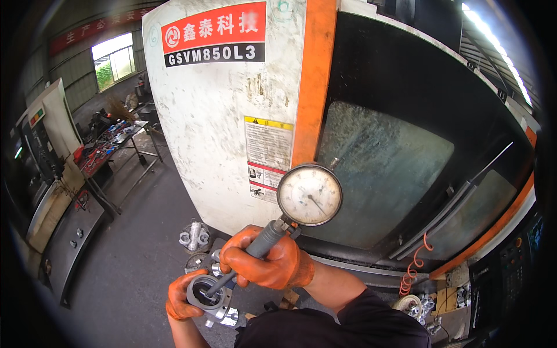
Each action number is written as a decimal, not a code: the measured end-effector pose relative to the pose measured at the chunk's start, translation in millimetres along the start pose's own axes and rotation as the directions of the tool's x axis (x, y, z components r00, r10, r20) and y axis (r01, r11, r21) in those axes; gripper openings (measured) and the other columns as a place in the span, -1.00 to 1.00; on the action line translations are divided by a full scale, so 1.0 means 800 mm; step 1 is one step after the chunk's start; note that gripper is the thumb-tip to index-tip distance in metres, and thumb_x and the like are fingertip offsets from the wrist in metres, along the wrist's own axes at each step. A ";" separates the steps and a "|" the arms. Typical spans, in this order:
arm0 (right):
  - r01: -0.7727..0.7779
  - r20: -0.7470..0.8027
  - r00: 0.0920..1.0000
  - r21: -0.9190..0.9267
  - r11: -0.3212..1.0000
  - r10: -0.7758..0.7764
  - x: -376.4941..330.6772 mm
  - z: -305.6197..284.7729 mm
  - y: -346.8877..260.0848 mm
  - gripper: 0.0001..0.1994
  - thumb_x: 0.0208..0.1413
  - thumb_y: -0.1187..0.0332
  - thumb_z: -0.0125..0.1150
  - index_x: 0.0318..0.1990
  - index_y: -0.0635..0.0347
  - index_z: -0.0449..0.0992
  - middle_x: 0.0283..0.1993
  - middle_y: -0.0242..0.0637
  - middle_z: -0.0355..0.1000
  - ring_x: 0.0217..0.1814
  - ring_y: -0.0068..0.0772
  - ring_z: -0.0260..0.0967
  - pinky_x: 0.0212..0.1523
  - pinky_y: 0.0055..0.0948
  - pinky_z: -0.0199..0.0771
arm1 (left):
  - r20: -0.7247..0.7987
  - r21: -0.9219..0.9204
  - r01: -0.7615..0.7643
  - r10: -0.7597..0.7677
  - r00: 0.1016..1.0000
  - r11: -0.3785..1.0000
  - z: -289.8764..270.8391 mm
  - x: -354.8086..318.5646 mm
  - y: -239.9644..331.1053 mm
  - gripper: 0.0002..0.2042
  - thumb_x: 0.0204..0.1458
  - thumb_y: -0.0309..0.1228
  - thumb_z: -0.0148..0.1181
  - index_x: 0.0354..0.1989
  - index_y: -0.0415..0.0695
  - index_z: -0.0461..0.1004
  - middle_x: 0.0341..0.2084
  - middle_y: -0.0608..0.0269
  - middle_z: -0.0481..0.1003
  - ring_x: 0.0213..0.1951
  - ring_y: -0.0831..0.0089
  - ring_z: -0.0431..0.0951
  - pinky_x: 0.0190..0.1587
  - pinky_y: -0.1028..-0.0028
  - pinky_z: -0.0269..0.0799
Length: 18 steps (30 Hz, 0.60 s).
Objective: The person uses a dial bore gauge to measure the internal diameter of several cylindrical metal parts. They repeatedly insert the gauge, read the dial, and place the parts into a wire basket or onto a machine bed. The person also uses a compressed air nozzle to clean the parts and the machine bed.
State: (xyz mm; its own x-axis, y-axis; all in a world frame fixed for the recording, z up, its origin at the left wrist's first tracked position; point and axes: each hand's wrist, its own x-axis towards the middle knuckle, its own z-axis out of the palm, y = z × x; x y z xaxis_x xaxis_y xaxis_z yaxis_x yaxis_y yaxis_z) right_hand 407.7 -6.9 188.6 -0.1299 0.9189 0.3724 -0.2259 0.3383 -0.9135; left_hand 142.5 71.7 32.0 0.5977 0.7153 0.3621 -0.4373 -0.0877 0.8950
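My right hand [282,268], in an orange glove, is closed around the grey handle of a dial bore gauge [309,195]. The gauge's round white dial faces me above the fist, and its thin stem slants down to the left. The stem's lower end sits inside the bore of a silver machined metal housing [216,314]. On the housing's left side, my left hand [181,297], also gloved in orange, grips the wall with its fingers curled around it. The gauge's measuring tip is partly hidden in the dark bore.
A white, orange and black machine tool [232,116] stands directly ahead. Several similar metal castings [194,235] lie on the floor by its base. A cluttered workbench [116,142] is at far left. At right hang a red coiled hose [413,264] and a control panel [509,267].
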 end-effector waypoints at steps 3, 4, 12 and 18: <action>0.097 0.059 0.994 -0.162 0.982 -0.088 -0.001 -0.009 0.009 -0.91 0.25 0.52 0.14 -0.17 0.35 0.51 -0.26 -0.23 0.56 -0.40 -0.60 0.49 -0.40 -0.58 0.50 | 0.033 0.013 0.013 -0.013 0.999 1.000 -0.011 -0.005 -0.007 -0.01 -0.39 -0.11 0.69 0.19 -0.52 0.35 -0.06 -0.02 0.58 -0.04 0.28 0.59 0.10 0.29 0.46; -0.013 0.046 0.999 0.061 0.998 0.010 -0.001 0.002 0.001 -0.92 0.25 0.54 0.12 -0.17 0.35 0.50 -0.27 -0.23 0.56 -0.39 -0.59 0.49 -0.40 -0.58 0.50 | 0.057 0.102 0.004 -0.010 0.998 0.995 -0.024 -0.014 -0.001 0.00 -0.39 -0.12 0.70 0.21 -0.52 0.33 -0.03 0.00 0.57 0.00 0.29 0.57 0.12 0.30 0.44; -0.018 -0.105 0.994 -0.127 0.992 0.005 0.000 -0.026 -0.019 -0.88 0.16 0.54 0.20 -0.20 0.43 0.49 -0.30 -0.08 0.56 -0.39 -0.44 0.54 -0.43 -0.53 0.56 | 0.367 0.292 -0.045 -0.068 0.928 0.955 -0.022 0.007 0.015 -0.04 -0.11 0.15 0.37 0.38 -0.24 0.18 0.33 -0.02 0.21 0.37 0.09 0.14 0.35 -0.08 -0.10; 0.147 -0.388 0.910 -0.025 0.989 -0.145 0.006 -0.049 -0.036 -0.77 0.19 0.38 -0.06 -0.37 0.43 0.39 -0.60 0.09 0.45 -0.80 -0.28 0.33 -0.71 -0.49 0.42 | 0.107 0.050 0.005 -0.010 0.994 0.999 -0.031 0.012 0.009 -0.08 -0.16 -0.01 0.54 0.26 -0.44 0.29 0.08 0.05 0.50 0.09 0.33 0.51 0.19 0.32 0.37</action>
State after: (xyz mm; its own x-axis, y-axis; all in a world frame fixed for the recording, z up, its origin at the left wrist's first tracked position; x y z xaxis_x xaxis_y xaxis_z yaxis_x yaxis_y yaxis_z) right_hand 451.7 -3.9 210.4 0.2896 0.8659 0.4078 -0.2186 0.4746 -0.8526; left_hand 128.3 95.1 35.7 0.6708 0.6377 0.3787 -0.4003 -0.1185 0.9087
